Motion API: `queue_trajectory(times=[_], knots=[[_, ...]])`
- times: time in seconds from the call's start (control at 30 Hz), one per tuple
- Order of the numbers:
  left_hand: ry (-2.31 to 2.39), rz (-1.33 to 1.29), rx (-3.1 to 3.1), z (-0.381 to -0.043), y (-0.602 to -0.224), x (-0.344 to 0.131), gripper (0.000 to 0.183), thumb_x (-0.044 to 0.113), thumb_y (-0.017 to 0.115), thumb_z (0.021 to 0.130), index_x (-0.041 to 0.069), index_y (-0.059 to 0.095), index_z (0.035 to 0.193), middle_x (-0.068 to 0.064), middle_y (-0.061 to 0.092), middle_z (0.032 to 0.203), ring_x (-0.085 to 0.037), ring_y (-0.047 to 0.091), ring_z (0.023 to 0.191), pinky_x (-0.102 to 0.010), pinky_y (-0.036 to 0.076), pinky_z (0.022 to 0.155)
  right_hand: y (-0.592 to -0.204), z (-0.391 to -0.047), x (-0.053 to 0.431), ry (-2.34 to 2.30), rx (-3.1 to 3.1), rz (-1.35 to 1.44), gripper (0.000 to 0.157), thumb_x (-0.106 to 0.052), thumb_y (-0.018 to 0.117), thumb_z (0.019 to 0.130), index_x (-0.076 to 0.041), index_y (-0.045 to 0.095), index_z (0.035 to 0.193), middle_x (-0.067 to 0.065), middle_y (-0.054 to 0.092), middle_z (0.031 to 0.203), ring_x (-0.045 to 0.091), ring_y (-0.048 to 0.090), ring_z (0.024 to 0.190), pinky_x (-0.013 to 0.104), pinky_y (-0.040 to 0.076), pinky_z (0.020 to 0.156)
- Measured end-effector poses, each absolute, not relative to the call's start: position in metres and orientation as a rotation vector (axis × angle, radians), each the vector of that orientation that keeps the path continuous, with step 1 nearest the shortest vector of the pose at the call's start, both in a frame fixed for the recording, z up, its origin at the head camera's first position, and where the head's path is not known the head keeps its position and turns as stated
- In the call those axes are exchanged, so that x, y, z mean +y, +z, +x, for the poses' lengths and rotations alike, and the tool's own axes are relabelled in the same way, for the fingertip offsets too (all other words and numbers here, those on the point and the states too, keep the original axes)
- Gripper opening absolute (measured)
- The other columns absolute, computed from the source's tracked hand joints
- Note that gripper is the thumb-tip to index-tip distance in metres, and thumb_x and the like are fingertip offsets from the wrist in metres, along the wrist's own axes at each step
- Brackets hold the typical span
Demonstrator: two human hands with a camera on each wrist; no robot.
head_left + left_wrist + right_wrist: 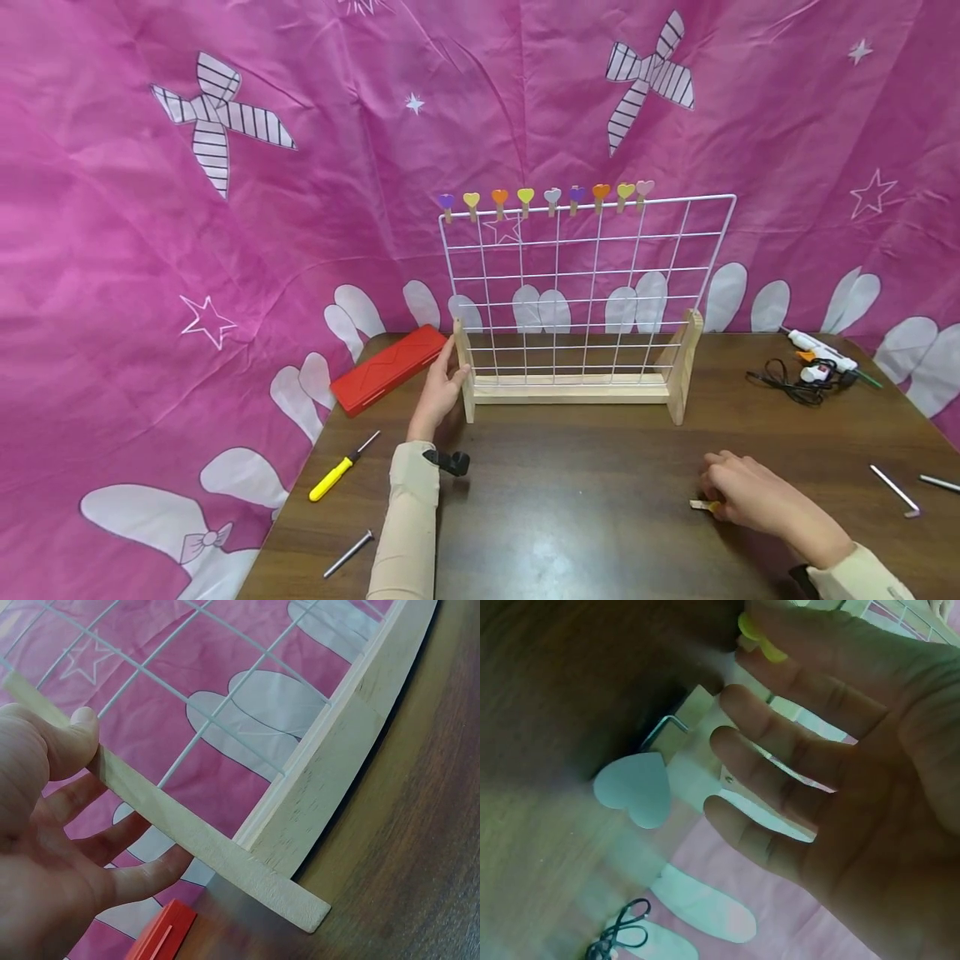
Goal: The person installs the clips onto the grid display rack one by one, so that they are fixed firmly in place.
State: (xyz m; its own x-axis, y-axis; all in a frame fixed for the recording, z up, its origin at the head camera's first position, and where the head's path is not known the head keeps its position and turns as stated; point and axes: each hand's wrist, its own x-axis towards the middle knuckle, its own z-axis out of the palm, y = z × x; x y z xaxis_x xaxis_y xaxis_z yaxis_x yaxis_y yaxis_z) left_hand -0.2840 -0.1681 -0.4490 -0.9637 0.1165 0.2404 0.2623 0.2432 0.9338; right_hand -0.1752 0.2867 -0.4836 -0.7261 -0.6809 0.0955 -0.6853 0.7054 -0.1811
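Note:
A white wire grid rack (577, 275) stands upright in a wooden base, with several heart-topped clothespins (526, 197) along its top bar, from the left corner to past the middle. My left hand (441, 392) holds the rack's left wooden upright (187, 832), thumb on one side and fingers on the other. Low over the table at the right, my right hand (746, 492) pinches a clothespin with a yellow heart (761, 639) between thumb and index finger. Beyond its other fingers, a clothespin with a white heart (637, 789) shows in the right wrist view; the hand hides it in the head view.
A red case (390, 367) lies left of the rack. In front of it are a yellow-handled screwdriver (333, 477) and a metal bolt (348, 554). A white glue gun (823, 348) with a black cord sits back right, metal rods (892, 487) nearer. A pink curtain (337, 167) hangs behind.

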Motion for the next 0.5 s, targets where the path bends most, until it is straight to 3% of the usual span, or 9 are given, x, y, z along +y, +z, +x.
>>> queue_trajectory(times=[0.23,0.5], knots=[[-1.844,-0.374,-2.359,-0.282,-0.451,-0.169,0.067,-0.004,0.05,0.091,0.01,0.019,0.148,-0.021,0.032,0.144,-0.036,0.037,0.127,-0.05,0.036,0.097,-0.48,-0.175,0.287,0.338,-2.927,1.138,0.036,-0.004,0.075,0.058,-0.025,0.047,0.059,-0.015,0.034,0.069,0.007,0.035,0.066,0.023,0.026,0.05],[-1.821,-0.444,-2.326,-0.284,-0.452,-0.168,0.067,-0.007,0.05,0.09,0.006,0.019,0.147,-0.024,0.032,0.143,-0.036,0.036,0.127,-0.048,0.036,0.098,-0.467,-0.181,0.282,0.526,-2.83,1.14,0.024,-0.017,0.076,0.071,-0.031,0.057,0.076,-0.016,0.049,0.084,0.003,0.045,0.075,0.026,0.04,0.056]])
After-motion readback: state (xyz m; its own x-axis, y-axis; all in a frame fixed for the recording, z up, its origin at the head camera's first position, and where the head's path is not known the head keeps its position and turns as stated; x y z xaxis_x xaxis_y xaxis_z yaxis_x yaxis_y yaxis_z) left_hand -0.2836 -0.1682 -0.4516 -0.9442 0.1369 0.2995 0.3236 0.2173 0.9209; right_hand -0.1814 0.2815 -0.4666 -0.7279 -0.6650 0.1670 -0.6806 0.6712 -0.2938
